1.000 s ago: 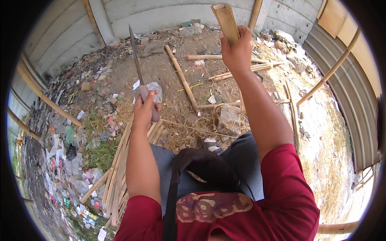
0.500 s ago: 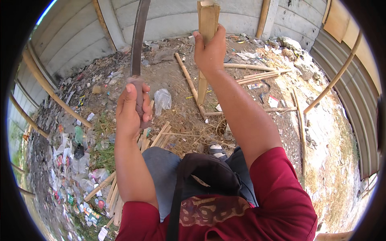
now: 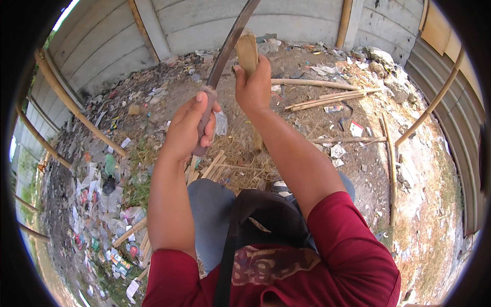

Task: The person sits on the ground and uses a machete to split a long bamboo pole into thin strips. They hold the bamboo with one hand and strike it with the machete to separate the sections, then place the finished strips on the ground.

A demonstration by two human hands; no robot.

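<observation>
My left hand [image 3: 190, 123] is closed around the wrapped brownish handle of a machete [image 3: 228, 51]. Its long dark blade slants up and to the right, passing close by the upper left side of a split bamboo piece [image 3: 247, 53]. Whether blade and bamboo touch I cannot tell. My right hand [image 3: 255, 86] grips that pale piece near its top and holds it roughly upright. Its middle is hidden behind my hand and forearm; the lower end [image 3: 257, 140] shows near the ground.
Split bamboo strips [image 3: 212, 166] lie by my knee, and more sticks [image 3: 332, 99] lie ahead on the right. A concrete panel wall [image 3: 255, 21] stands at the back. Litter [image 3: 110, 189] covers the ground at left. Slanted bamboo poles [image 3: 76, 102] stand there too.
The machete has swung rightward with my left hand, its blade tilting toward the bamboo. My right hand has come lower in the picture with the bamboo piece.
</observation>
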